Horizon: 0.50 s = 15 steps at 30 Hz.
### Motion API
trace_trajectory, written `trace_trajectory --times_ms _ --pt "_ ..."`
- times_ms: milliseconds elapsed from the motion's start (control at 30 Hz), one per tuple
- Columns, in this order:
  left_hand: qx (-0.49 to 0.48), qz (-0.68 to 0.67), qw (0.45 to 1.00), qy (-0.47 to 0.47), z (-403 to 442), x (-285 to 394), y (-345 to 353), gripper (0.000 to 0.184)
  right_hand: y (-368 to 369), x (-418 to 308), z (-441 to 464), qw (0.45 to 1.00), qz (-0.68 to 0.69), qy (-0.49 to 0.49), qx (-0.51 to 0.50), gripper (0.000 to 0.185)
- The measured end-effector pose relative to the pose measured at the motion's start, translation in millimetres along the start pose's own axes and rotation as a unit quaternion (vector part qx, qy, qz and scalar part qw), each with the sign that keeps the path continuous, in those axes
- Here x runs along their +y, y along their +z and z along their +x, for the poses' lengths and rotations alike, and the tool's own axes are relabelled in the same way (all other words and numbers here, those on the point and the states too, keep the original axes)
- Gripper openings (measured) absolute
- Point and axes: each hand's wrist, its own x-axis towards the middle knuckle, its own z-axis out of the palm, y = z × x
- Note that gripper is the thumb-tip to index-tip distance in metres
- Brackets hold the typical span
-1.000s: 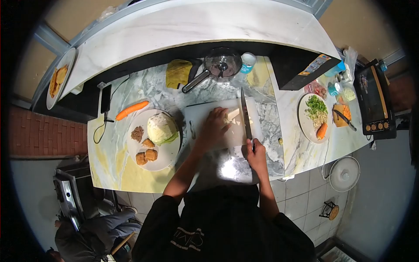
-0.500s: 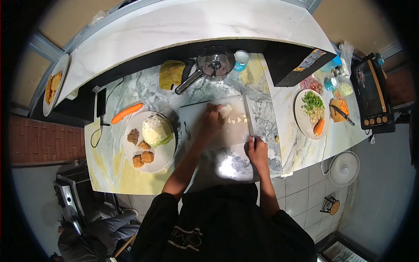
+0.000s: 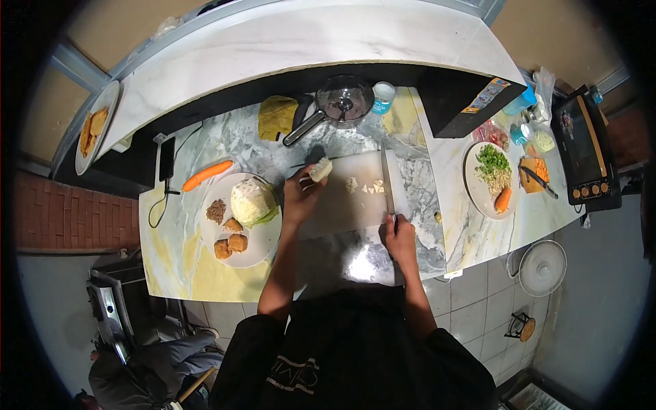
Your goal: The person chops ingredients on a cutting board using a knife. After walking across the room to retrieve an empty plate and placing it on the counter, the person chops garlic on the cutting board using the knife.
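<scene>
My left hand is closed on a pale chunk of cabbage, raised over the left part of the white cutting board. Small white cut pieces lie on the board, left of the blade. In my right hand is the handle of a kitchen knife; its blade points away from me along the board's right side. Left of the board, a plate carries a cabbage head, brown fried cubes and a small brown heap.
A carrot lies behind the left plate. Beyond the board are a pan and a blue-white cup. At right are a plate of chopped greens, another knife and an oven. A person is at lower left.
My left hand has lifted the cabbage chunk off the board and moved left with it, turning it. My right hand stays by the board's right side with the knife.
</scene>
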Motion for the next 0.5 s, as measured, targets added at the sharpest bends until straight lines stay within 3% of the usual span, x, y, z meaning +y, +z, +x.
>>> trace_trajectory --times_ms 67,200,333,500 --pt "-0.008 -0.019 1.0 0.017 -8 -7 -8 0.039 1 -3 -1 1.0 -0.005 -0.015 -0.008 0.036" --pt "-0.01 0.103 0.995 -0.007 -22 -13 -15 0.037 6 -21 -6 0.996 -0.008 -0.034 -0.085 0.024" --pt "-0.01 0.142 0.99 0.017 -30 -23 -15 0.039 26 -21 -17 0.986 0.007 -0.046 -0.157 0.029" --pt "-0.026 0.111 0.992 -0.059 -37 -14 -6 0.039 17 -22 -15 0.996 0.008 -0.026 -0.083 0.025"
